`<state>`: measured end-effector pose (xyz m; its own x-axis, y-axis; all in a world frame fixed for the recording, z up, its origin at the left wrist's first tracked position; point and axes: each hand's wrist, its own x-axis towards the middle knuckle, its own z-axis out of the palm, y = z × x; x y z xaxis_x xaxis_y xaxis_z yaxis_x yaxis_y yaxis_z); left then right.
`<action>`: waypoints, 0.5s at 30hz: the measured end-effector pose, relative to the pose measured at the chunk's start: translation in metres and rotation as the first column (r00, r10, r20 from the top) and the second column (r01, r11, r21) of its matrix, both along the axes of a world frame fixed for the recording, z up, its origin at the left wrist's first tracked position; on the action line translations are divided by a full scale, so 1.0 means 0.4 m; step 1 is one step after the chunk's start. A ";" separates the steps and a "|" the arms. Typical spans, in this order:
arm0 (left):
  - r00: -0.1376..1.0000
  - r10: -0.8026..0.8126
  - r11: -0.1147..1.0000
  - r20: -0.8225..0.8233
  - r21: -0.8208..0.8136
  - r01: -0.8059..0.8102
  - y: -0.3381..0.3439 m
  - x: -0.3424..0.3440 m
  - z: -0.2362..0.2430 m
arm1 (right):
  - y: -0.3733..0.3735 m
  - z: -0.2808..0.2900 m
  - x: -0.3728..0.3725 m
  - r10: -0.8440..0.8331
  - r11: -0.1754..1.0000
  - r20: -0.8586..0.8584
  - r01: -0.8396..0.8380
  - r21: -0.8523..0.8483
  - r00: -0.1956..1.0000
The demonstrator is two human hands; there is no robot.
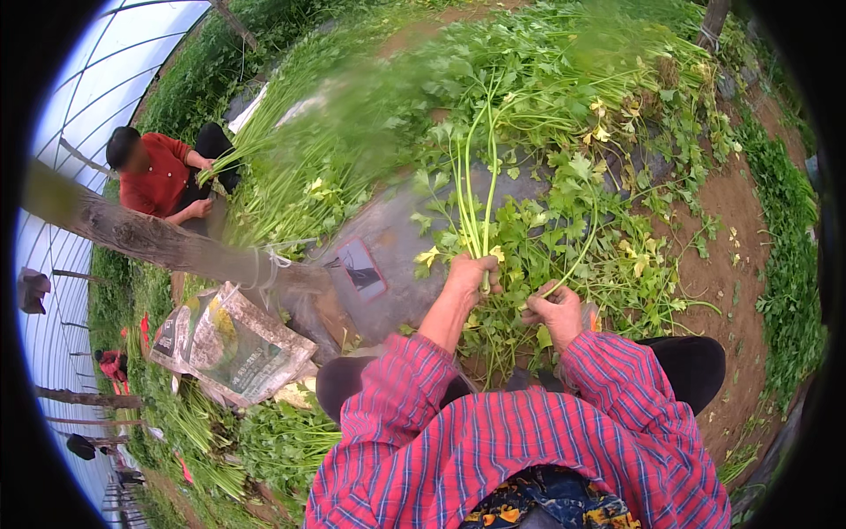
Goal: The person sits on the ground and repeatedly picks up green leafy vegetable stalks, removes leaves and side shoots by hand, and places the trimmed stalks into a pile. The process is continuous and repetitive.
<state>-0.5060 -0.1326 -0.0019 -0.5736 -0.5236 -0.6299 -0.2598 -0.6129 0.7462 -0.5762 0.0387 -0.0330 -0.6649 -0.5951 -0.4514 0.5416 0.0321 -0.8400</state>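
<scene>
My left hand [471,275] is closed around the lower ends of a small bunch of celery stalks [474,198], whose long green stems point away from me and end in leaves. To its right, my right hand [555,313] pinches the base of a single thin celery stalk [583,251] that curves up and away to the right. The two hands are apart, in front of my knees. Loose celery leaves [538,225], some of them yellow, lie heaped beneath and beyond both hands.
A wooden post [167,231] slants in from the left. Below it lies a printed sack [238,344]. A person in red [157,176] sits at the far left holding celery. Piled celery [352,132] covers the far ground; bare soil [727,238] runs along the right.
</scene>
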 end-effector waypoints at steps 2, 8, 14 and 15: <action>0.975 -0.205 0.965 0.085 -0.147 0.215 -0.031 0.042 0.042 | 0.016 -0.020 -0.032 -0.120 0.976 -0.014 0.121 0.179 0.993; 0.833 -0.212 0.473 0.511 -0.692 0.545 -0.064 0.305 0.263 | -0.064 -0.053 -0.047 0.396 0.916 0.277 -0.399 -0.049 0.875; 0.687 -0.014 0.375 0.726 -0.634 0.677 -0.015 0.572 0.466 | -0.312 0.012 -0.096 0.341 0.899 0.263 -0.231 -0.372 0.902; 0.674 0.005 0.356 0.738 -0.632 0.689 0.000 0.598 0.484 | -0.354 0.021 -0.112 0.307 0.904 0.281 -0.186 -0.385 0.909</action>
